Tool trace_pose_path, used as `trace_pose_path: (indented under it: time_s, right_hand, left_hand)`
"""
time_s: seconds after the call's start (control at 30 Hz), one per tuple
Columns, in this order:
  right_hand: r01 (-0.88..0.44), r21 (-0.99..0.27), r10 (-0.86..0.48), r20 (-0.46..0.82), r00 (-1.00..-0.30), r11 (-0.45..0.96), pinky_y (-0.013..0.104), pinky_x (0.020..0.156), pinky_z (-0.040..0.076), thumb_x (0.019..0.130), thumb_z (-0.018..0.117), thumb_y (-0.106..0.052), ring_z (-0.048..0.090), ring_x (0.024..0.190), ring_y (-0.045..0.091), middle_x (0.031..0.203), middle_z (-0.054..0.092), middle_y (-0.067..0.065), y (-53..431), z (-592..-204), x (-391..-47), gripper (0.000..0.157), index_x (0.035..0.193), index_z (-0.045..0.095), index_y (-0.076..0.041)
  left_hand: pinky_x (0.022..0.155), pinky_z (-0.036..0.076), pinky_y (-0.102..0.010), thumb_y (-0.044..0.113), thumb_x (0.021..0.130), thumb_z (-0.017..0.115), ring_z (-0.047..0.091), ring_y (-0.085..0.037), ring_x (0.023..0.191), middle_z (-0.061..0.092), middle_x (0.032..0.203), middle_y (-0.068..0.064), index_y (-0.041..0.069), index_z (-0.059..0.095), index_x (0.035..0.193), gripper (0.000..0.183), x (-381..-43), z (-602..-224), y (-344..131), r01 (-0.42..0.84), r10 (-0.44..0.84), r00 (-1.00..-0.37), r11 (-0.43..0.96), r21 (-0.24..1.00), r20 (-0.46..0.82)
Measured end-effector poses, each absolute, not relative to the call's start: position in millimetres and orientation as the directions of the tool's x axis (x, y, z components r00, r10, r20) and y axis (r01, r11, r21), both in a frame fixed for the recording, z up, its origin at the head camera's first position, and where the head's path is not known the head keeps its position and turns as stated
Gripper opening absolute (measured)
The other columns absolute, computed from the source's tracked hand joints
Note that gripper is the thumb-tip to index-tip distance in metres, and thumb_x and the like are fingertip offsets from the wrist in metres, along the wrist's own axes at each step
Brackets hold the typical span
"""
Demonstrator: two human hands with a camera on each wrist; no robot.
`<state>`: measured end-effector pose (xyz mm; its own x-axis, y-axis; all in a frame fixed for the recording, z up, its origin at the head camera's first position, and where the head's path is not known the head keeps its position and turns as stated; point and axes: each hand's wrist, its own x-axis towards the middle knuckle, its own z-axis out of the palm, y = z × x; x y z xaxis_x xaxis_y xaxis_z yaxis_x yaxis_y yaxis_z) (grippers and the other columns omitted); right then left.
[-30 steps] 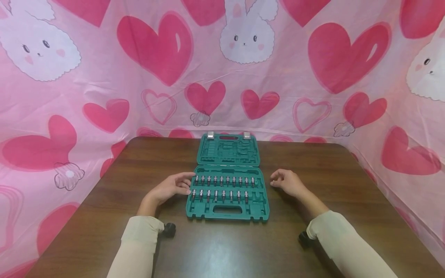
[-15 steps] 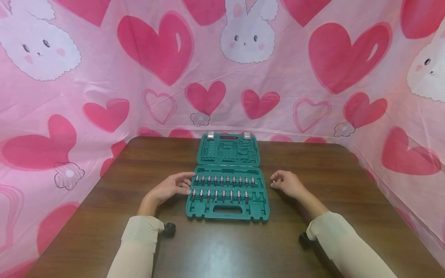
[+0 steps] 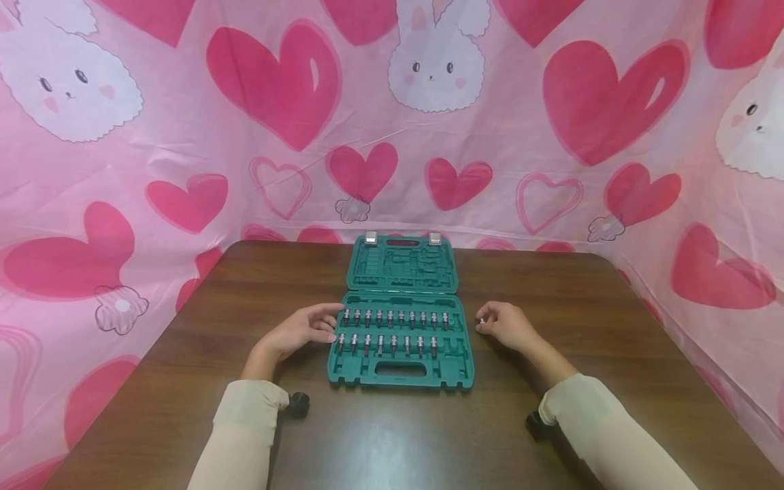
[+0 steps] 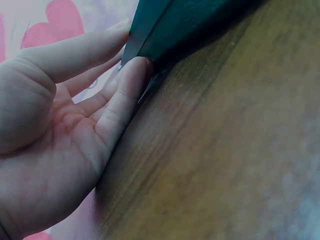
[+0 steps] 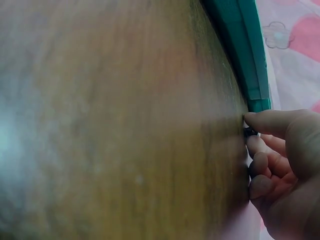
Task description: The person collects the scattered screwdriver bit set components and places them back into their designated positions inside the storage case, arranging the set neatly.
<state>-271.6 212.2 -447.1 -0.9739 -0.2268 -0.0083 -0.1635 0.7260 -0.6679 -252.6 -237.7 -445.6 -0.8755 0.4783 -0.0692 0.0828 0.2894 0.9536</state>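
Observation:
A green plastic tool case [image 3: 456, 373] lies open on the table, its lid folded back. Two rows of metal bit sockets [image 3: 394, 344] sit in the base's slots; at the right end of the front row a slot shows bare. My left hand [image 3: 292, 335] rests at the case's left edge, thumb and index finger spread along it; the left wrist view shows fingertips against the green side wall [image 4: 150, 30]. Just right of the case, my right hand [image 3: 510, 325] pinches a small bit socket [image 3: 482, 320] low over the table. Fingers mostly cover it in the right wrist view.
The brown wooden table [image 3: 392, 442] reaches back to a pink curtain [image 3: 508, 129] printed with hearts and rabbits. The upright-leaning lid [image 3: 402, 262] with two metal latches stands near the back edge. A dark wrist camera [image 3: 299, 405] hangs by the left cuff.
The bit socket has come into sight between my right thumb and fingers, which have shifted slightly. My left hand and the case have stayed put.

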Motion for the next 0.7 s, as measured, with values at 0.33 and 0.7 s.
trace_pose_path:
  time_s: [0.33,0.7]
  right_hand:
    - [-0.148,-0.665,-0.217,-0.023,-0.976,0.732,0.034,0.059,0.047,0.089,0.069,-0.008,0.053,0.065,0.023,0.073,0.056,0.006,210.6,-441.2,-268.5,0.011,0.098,0.064,-0.005]
    - [-0.185,-0.622,-0.224,0.016,-0.974,0.761,0.033,0.06,0.048,0.088,0.069,-0.009,0.053,0.067,0.022,0.075,0.056,0.005,210.9,-443.3,-265.3,0.013,0.097,0.06,-0.008]
  left_hand:
    - [0.094,0.048,-0.037,0.01,0.087,0.072,0.057,-0.03,0.105,0.06,0.112,-0.016,0.006,0.043,0.145,0.065,-252.0,-445.6,-237.9,0.081,0.473,-0.878,0.291,0.953,-0.07]
    - [0.092,0.049,-0.035,0.01,0.087,0.072,0.057,-0.03,0.105,0.06,0.113,-0.017,0.006,0.043,0.145,0.065,-252.9,-446.0,-237.8,0.087,0.48,-0.875,0.291,0.953,-0.067]
